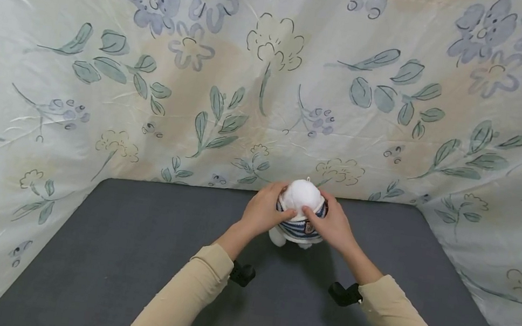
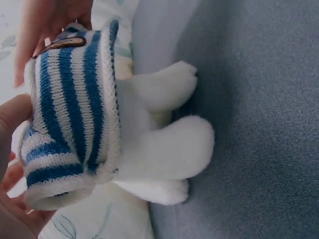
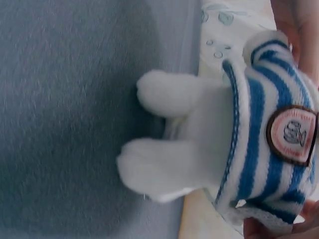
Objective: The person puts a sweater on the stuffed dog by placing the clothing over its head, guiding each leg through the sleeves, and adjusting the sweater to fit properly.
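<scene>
A white plush toy (image 1: 303, 194) in a blue-and-white striped knit sweater (image 2: 75, 94) is between my two hands near the table's back edge. A small loop stands on top of its round white head. My left hand (image 1: 262, 209) grips the toy's left side in the head view, with the thumb laid across its front. From the other side my right hand (image 1: 335, 227) grips it, its thumb also on the front. On the sweater sits a pink badge (image 3: 294, 134) with a brown border. The white legs (image 3: 159, 167) hang below the hem; whether they touch the table cannot be told.
A dark grey tabletop (image 1: 132, 256) spreads under both arms. Floral cloth (image 1: 268, 104) rises behind it and along both sides. Black wrist-worn devices (image 1: 345, 294) show below the beige sleeves (image 1: 191, 296).
</scene>
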`<move>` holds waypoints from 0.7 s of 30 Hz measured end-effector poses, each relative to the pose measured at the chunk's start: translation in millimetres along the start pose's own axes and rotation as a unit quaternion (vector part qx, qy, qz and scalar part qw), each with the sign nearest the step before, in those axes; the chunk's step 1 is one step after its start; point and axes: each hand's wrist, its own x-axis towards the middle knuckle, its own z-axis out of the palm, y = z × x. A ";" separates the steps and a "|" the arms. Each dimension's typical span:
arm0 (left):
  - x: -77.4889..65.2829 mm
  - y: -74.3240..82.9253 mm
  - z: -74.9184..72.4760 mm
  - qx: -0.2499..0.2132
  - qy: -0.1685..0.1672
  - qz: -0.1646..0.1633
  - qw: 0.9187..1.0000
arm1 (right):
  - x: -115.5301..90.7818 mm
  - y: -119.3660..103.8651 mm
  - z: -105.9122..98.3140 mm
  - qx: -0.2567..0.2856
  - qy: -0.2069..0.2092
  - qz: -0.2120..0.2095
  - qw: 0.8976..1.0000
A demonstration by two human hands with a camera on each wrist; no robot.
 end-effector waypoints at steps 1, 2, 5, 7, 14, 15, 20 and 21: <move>0.0 -0.6 0.6 -0.003 0.004 0.007 1.000 | -0.8 -1.2 0.4 0.006 -0.004 0.016 1.000; 0.0 -1.0 1.2 -0.005 0.009 0.014 1.000 | -1.5 -2.2 0.8 0.012 -0.009 0.031 0.999; -0.2 -2.1 2.4 -0.008 0.016 0.030 0.999 | -2.7 -4.2 1.6 0.026 -0.029 0.070 0.997; -0.6 -2.5 2.8 -0.010 0.017 0.035 0.999 | -3.5 -4.3 1.5 0.033 -0.040 0.084 0.995; -0.5 -4.9 4.5 -0.008 0.030 0.036 0.999 | -5.5 2.2 -0.1 0.083 -0.067 0.078 0.991; -0.6 -5.1 4.7 -0.007 0.032 0.035 0.999 | -5.8 3.4 -0.3 0.090 -0.071 0.074 0.991; -0.3 -5.4 7.4 0.002 0.051 0.031 0.998 | -9.8 7.9 0.4 0.124 -0.082 0.062 0.987; -0.3 -5.1 8.1 0.005 0.056 0.028 0.998 | -10.8 8.4 1.2 0.129 -0.081 0.062 0.986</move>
